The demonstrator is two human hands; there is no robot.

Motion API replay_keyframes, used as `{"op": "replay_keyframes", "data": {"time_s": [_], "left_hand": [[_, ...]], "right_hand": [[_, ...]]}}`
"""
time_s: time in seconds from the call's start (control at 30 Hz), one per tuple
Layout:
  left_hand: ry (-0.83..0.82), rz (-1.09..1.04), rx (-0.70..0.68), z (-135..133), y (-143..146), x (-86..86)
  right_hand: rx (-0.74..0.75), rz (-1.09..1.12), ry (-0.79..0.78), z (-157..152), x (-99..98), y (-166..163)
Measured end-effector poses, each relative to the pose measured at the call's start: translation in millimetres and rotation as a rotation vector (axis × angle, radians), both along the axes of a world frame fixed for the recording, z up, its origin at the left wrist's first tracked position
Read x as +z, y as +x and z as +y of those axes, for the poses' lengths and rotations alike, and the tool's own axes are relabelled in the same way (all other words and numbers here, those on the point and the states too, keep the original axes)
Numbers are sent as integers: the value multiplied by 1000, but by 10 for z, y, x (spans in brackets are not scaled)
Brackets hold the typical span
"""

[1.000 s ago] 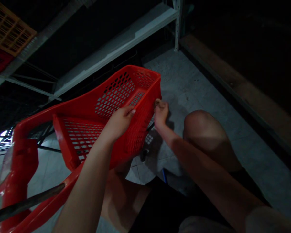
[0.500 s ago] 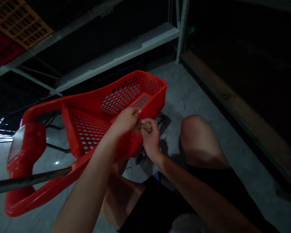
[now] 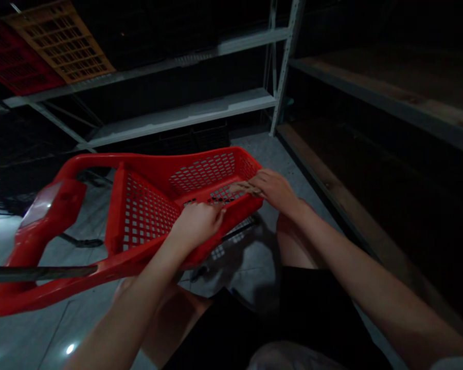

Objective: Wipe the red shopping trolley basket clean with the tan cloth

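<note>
A red plastic shopping cart (image 3: pixel 146 160) with perforated basket walls stands in front of my legs. My left hand (image 3: pixel 197 222) is closed over the near rim of its basket, with the fingertips on the inner side hidden. My right hand (image 3: pixel 274 191) is at the far right corner of the basket, its fingers closed on a crumpled brownish rag (image 3: pixel 241 188). The rag hangs over the inside of the basket, close to the near wall. What part of it sits inside my fingers is hidden.
Behind the cart runs a grey metal shelf rack (image 3: pixel 185 114), with a yellow crate (image 3: pixel 67 41) and a red crate (image 3: pixel 19 61) higher up. Dark shelves with brownish edges (image 3: pixel 324 180) line the right. A dark pole (image 3: pixel 38 274) reaches the cart's handle frame from the left.
My right hand has moved up and right with the rag, from the outer near wall to the basket's corner. My left hand stays at the near rim. The view has tilted up.
</note>
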State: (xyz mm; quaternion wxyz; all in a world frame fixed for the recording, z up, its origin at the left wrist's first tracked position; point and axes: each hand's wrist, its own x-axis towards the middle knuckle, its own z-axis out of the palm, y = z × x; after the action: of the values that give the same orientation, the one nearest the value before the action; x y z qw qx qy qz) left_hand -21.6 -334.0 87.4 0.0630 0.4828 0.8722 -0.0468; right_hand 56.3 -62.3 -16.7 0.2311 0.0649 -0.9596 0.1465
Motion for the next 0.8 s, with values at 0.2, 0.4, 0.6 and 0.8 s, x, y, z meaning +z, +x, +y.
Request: {"op": "replay_keyframes", "data": {"time_s": [0.2,0.4,0.6,0.8], "left_hand": [[-79,190,-179,-138,124,-5],[-55,288,-300,-224,130,-62],[-21,365,-402,-421,207,-123],[56,432,-478,-550,278,-177]], "right_hand": [[-46,161,-150,-23,-139,349],[32,183,-113,-926,-53,317],[206,121,92,-725,-69,394],[406,261,276,76,-171,405]]}}
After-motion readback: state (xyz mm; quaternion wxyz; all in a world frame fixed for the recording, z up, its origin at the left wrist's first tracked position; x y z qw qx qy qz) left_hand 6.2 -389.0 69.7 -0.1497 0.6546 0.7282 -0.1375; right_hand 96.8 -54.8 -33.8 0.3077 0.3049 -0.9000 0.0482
